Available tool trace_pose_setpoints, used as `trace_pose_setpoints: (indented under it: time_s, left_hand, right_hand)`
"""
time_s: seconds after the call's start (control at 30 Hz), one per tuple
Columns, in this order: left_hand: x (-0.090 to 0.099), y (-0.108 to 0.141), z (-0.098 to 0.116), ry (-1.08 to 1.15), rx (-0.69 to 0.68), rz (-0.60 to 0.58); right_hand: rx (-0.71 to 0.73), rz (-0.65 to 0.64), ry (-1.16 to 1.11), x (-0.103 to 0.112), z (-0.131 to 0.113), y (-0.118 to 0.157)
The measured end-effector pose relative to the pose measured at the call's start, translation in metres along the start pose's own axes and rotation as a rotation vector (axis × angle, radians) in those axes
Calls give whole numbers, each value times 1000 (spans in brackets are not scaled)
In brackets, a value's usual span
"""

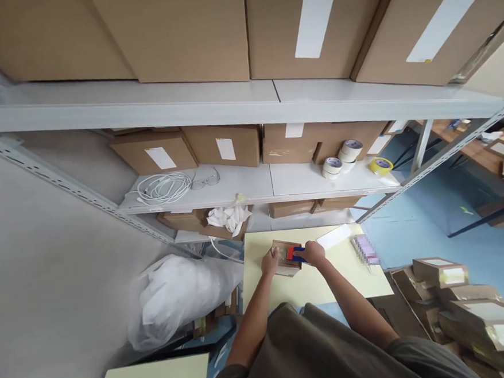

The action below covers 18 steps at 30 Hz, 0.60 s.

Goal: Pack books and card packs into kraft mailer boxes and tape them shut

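A small cardboard box sits on the pale yellow tabletop in front of me. My left hand grips the left side of this box. In my right hand is a blue and red tape dispenser, its red end over the top of the box. Whether tape touches the box is too small to tell. Beyond my right hand lies a white sheet. Farther right on the table is a pixelated purple-and-white item.
A grey metal shelf rack stands ahead, carrying large cartons, coiled white cable, white tape rolls and yellow tape. A white plastic bag bulges at left. Taped cartons are piled at right.
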<state>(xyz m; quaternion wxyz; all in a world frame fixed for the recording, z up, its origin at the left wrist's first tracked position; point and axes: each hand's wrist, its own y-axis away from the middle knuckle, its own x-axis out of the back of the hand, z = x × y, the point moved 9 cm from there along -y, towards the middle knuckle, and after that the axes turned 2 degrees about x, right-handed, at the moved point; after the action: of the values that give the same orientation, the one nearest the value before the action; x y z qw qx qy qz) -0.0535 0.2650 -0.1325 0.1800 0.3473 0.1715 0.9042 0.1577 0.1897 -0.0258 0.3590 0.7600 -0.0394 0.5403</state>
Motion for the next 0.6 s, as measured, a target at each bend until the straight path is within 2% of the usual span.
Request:
trace_pose_setpoints:
  time_s: [0.17,0.3,0.47,0.6]
  left_hand:
    - [-10,2,4,-80,31,36]
    - [-37,0,21,-112,18,21]
    - [-79,1,47,-125,-43,7]
    - [-93,-2,49,-128,-63,-3]
  right_hand:
    - [11,38,-45,1,14,4]
    - [-23,76,-83,5,43,4]
    - [-56,88,-130,7,103,1]
    - [-90,136,-137,15,170,6]
